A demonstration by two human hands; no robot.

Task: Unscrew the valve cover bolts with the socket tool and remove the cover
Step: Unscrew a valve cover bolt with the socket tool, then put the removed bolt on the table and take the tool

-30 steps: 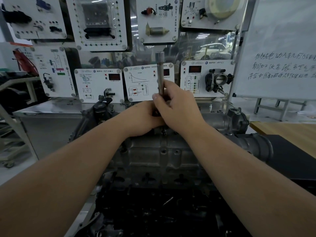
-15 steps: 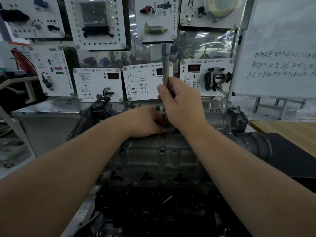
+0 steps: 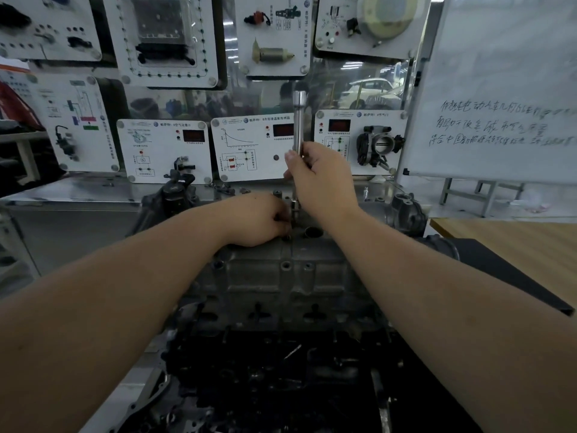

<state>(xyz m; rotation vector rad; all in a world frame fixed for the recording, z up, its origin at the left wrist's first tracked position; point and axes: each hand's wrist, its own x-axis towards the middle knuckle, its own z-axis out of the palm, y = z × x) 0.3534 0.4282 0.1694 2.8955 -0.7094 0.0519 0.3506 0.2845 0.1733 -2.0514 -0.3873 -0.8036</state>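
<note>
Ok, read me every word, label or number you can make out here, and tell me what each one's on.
"帕萨特1.8空气流量计", as best it reads: header of the left panel.
"帕萨特1.8冷却液温度传感器", likewise: header of the middle panel.
"帕萨特1.8节气门", likewise: header of the right panel.
Whiteboard: three handwritten lines, too scrawled to read.
Small print on all panels: too blurred.
Socket tool: no marking visible.

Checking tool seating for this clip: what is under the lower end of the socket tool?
The socket tool stands upright in the right hand, its lower end on the valve cover. The left hand touches its base. Whether a bolt sits under it is hidden.
</note>
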